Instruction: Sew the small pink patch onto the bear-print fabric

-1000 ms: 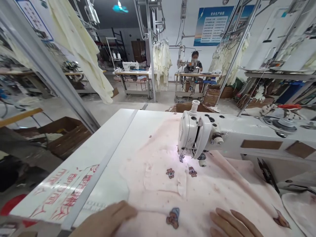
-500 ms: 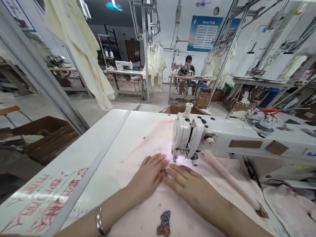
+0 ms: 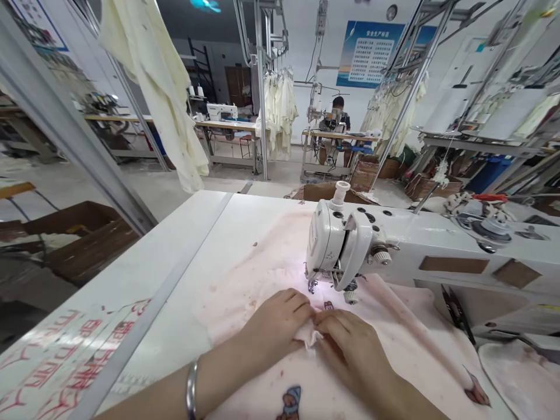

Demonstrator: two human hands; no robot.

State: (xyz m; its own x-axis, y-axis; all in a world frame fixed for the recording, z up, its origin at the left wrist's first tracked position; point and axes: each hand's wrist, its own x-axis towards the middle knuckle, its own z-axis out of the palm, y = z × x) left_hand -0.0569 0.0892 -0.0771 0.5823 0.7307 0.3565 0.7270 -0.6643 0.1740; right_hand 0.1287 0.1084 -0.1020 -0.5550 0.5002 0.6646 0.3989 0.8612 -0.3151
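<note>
Pale pink fabric [image 3: 245, 291] with small printed bears lies over the white sewing table and runs under the needle area of a white sewing machine [image 3: 345, 245]. My left hand [image 3: 280, 318], with a silver bangle on its wrist, has its fingers curled onto the fabric just in front of the presser foot [image 3: 312, 286]. Close beside it, my right hand [image 3: 350, 341] pinches the same fabric. Between the two hands a small fold of cloth is bunched up. The fingertips are partly hidden in the folds.
Dark scissors [image 3: 457, 315] rest against the machine's base at the right. More pink fabric [image 3: 522, 373] lies at the lower right. Cream garments [image 3: 153, 87] hang at the left near a metal post. Farther back, a person [image 3: 338, 116] sits at another machine.
Both hands have gone from lying flat with fingers outstretched to curled and gripping. The fabric between them has been gathered into a raised fold. The view has shifted slightly.
</note>
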